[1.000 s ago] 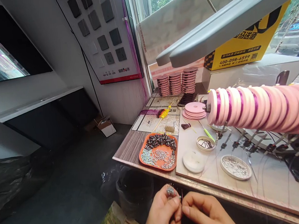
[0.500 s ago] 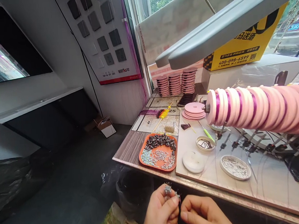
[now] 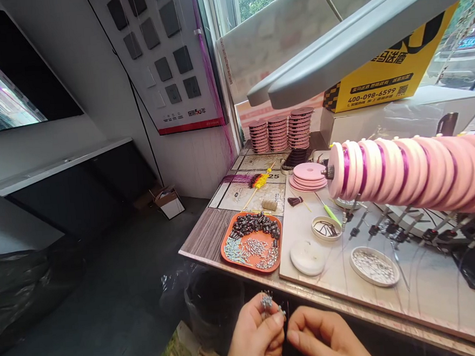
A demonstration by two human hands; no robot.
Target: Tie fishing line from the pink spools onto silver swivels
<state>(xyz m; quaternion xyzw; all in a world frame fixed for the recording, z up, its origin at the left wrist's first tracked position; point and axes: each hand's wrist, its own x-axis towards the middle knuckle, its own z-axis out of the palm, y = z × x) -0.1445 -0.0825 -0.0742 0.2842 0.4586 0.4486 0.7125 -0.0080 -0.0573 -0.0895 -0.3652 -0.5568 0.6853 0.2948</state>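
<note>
Nearest, at the bottom edge and in front of the desk (image 3: 208, 231): left hand (image 3: 255, 339), fingers curled, grip pressed together on a small bundle of metal pins (image 3: 266, 302) that stands up from between thumb and forefinger. Right hand (image 3: 326, 339) just beside it, knuckles up, forefinger and thumb brought close at the left hand's fingertips; grip nearly closed, too small to tell whether anything sits in it. A thin line (image 3: 288, 309) rising between the two hands, barely visible.

Below the hands, a dark bin with a plastic liner (image 3: 214, 304) and a printed cardboard box (image 3: 185, 355) on the floor.

On the near desk edge, an orange tray (image 3: 227, 257) with dark beads at its far side and pale and silvery small parts at the near side. Right of it, on a pale work board (image 3: 424, 289), a white round lid (image 3: 307, 257), a small dish of dark wire pieces (image 3: 325, 228) and a shallow dish of silvery parts (image 3: 374, 266). A green-handled tool (image 3: 330, 213) beside the small dish.

Above the board, a row of pink spools (image 3: 416, 173) wound with purple line, lines running down through small black clips (image 3: 391, 229).

Farther back, a flat pile of pink discs (image 3: 308, 176), a bunch of purple and yellow strands (image 3: 248, 180), and three stacks of pink spools (image 3: 283, 131) by the window. Overhead, a grey lamp arm (image 3: 358, 36); behind it a yellow sign (image 3: 388, 70).
</note>
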